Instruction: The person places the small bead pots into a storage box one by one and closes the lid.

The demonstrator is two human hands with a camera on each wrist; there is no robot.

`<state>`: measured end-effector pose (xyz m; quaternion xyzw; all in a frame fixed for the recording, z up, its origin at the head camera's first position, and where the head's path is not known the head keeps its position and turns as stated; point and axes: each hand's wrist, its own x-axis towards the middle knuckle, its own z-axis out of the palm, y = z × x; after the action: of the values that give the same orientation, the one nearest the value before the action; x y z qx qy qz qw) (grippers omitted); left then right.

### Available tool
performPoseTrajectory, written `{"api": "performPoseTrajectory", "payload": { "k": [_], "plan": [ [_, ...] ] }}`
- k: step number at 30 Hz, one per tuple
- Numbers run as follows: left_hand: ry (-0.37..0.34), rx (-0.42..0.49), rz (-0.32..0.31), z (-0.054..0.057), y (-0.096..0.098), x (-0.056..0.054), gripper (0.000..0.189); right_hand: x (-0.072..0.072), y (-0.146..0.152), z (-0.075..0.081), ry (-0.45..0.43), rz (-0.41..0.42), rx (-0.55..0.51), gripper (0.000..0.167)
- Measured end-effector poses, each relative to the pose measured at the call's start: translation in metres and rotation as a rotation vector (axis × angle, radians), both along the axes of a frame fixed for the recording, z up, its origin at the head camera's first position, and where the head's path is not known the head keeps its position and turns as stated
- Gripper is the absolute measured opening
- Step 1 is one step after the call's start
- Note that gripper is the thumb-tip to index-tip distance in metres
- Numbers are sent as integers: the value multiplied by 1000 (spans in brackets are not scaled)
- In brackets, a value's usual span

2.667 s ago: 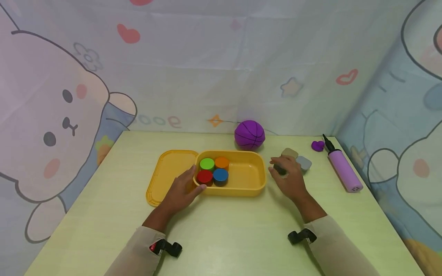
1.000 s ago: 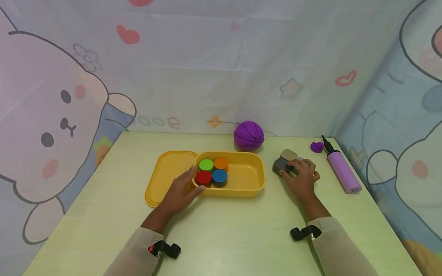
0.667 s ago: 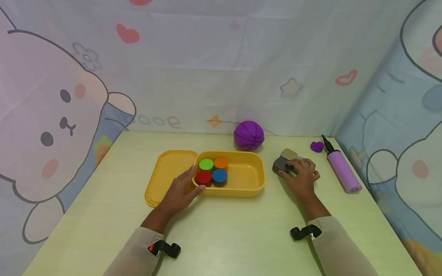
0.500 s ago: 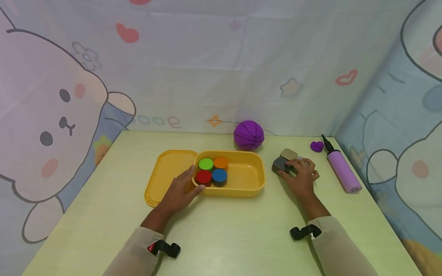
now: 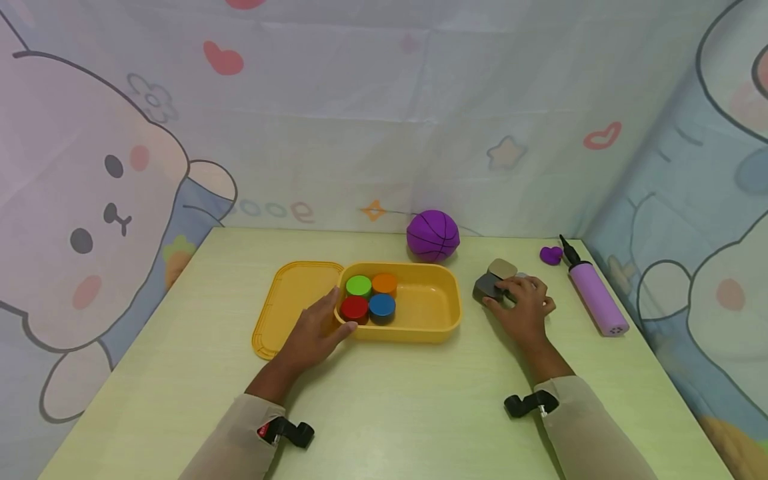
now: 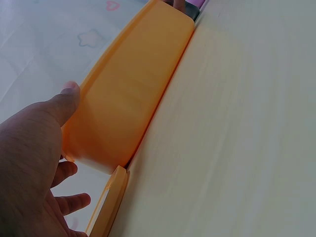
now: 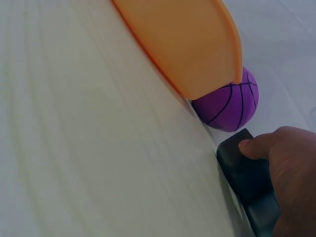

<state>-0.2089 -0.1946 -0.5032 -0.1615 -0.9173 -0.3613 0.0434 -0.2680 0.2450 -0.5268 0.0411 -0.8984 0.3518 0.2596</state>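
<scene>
A yellow plastic box (image 5: 427, 335) stands mid-table, with green (image 5: 359, 286), orange (image 5: 385, 284), red (image 5: 355, 309) and blue (image 5: 382, 307) round pieces at its left end. My left hand (image 5: 312, 333) rests against that end, thumb on the front rim and the other fingers loosely spread, as the left wrist view shows. Right of the box, my right hand (image 5: 523, 308) grips a dark grey block (image 5: 487, 288), its thumb pressing the front face in the right wrist view. Fingers cover most of a light grey block behind; a tan block (image 5: 503, 268) sits just beyond.
The yellow lid (image 5: 282, 303) lies flat left of the box, partly beneath the left hand. A purple ball (image 5: 433, 235) sits behind the box against the wall cloth. Toward the right edge are a purple hand pump (image 5: 599, 297) and a small purple heart-shaped piece (image 5: 551, 255).
Since the earliest frame my right hand has shifted right and lowered, uncovering the dark block and covering the light grey one. Over the last second, both hands have stayed practically still.
</scene>
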Motion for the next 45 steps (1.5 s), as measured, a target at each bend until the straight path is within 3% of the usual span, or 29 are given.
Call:
{"api": "performPoseTrajectory", "payload": {
  "k": [23, 28, 37, 45],
  "plan": [
    [-42, -10, 14, 2, -1, 0, 92, 3, -5, 6, 12, 33, 31, 41],
    [-32, -11, 13, 1, 0, 0, 92, 3, -6, 5, 77, 56, 23, 41],
    [-26, -1, 12, 2, 0, 1, 92, 1, -7, 2, 270, 130, -42, 43],
    [-32, 4, 14, 1, 1, 1, 92, 2, -13, 5, 345, 171, -117, 43]
  ]
}}
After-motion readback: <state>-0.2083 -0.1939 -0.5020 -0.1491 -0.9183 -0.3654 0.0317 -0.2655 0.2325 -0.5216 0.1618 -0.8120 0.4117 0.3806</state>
